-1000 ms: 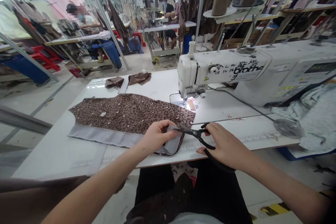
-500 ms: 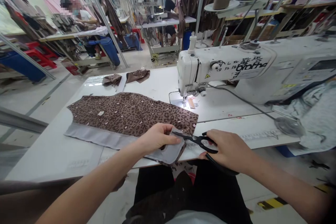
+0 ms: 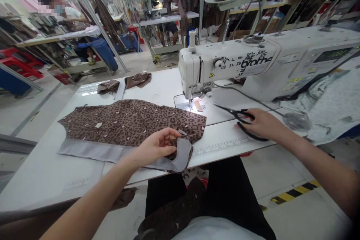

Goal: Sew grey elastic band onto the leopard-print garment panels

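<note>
A brown leopard-print fabric piece [image 3: 132,120] with a grey band [image 3: 95,151] along its near edge lies on the white table [image 3: 36,174]. My left hand [image 3: 161,144] is closed on the right end of this fabric, thumb and fingers pinching near the curved grey edge. Black scissors [image 3: 234,111] are in my right hand [image 3: 263,122], lifted over the table to the right of the fabric, blades parted slightly and pointing left toward the sewing machine needle.
A white sewing machine [image 3: 225,62] stands behind the hands. Two small leopard-print scraps [image 3: 137,80] lie at the table's far edge. Pale patterned cloth [image 3: 332,105] is at the right. Two people work at machines farther back. A ruler strip [image 3: 222,146] runs along the front edge.
My right hand has moved the scissors right and away from the fabric. My left hand still pinches the fabric's end, its fingers shifted slightly. The view has shifted a little.
</note>
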A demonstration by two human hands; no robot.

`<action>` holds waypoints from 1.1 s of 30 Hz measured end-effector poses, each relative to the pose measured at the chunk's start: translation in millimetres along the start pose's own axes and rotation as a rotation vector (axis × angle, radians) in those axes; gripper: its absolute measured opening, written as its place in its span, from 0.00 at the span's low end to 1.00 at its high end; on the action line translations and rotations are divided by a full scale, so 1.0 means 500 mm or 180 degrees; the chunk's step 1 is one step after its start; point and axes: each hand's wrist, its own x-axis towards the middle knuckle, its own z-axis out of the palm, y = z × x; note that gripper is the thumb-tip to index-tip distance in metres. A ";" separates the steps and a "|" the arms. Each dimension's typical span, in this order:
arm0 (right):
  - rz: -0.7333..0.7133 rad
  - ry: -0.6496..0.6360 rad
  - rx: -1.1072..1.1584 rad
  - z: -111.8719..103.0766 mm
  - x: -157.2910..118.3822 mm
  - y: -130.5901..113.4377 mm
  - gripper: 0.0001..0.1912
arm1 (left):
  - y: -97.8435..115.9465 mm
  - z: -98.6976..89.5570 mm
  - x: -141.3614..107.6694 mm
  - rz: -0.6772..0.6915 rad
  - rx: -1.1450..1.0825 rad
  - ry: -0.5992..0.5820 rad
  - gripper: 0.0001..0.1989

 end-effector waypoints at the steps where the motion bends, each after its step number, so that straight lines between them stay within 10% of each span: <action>1: 0.0024 0.0203 -0.0085 0.000 0.008 0.018 0.19 | -0.004 0.002 0.002 0.0074 0.0260 0.0162 0.16; 6: -0.0767 0.1129 0.0753 -0.003 -0.026 -0.061 0.12 | -0.031 0.019 0.018 0.0685 0.1575 0.1168 0.16; 12: -0.1347 -0.0137 0.3254 0.014 -0.090 -0.289 0.05 | -0.033 0.052 0.014 0.1099 0.1835 0.1111 0.20; 20: -0.1288 -0.0320 0.3896 0.015 -0.099 -0.307 0.03 | 0.006 0.062 0.008 0.3313 0.3683 0.2016 0.16; 29: -0.1086 0.0178 0.3729 0.008 -0.112 -0.290 0.05 | 0.026 0.100 0.013 0.1604 0.1874 0.1267 0.05; 33: -0.1288 -0.0890 0.4645 0.004 -0.104 -0.276 0.05 | 0.028 0.112 0.000 0.0894 0.0611 0.0517 0.06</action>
